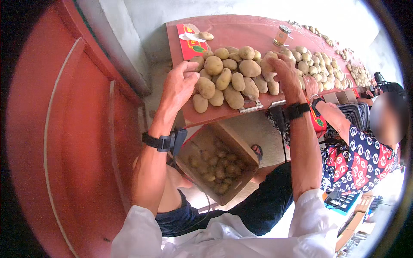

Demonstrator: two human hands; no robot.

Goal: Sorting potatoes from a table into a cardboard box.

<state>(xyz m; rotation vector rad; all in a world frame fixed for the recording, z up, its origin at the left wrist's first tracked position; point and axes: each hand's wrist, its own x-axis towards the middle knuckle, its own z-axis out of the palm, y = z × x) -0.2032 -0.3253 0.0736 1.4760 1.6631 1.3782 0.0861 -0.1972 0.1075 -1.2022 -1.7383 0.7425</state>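
A heap of potatoes [238, 79] lies on the red table [232, 29] before me. My left hand [182, 80] is at the heap's left end, fingers bent, next to a potato [196, 61] partly behind its fingertips. Whether it grips that potato is hard to tell. At the right end of the heap, my right hand [287, 72] has its thumb and fingers around a potato [267, 66]. Below the table edge, between my legs, an open cardboard box [238, 142] holds more potatoes [221, 171].
Beside me on the right sits a person [358, 154], one hand [311, 86] at another potato heap [319, 69]. A lidded glass mug [282, 35] stands farther back. At the back left, a potato [206, 35] and white paper [190, 37] rest on red printed cardboard [188, 51].
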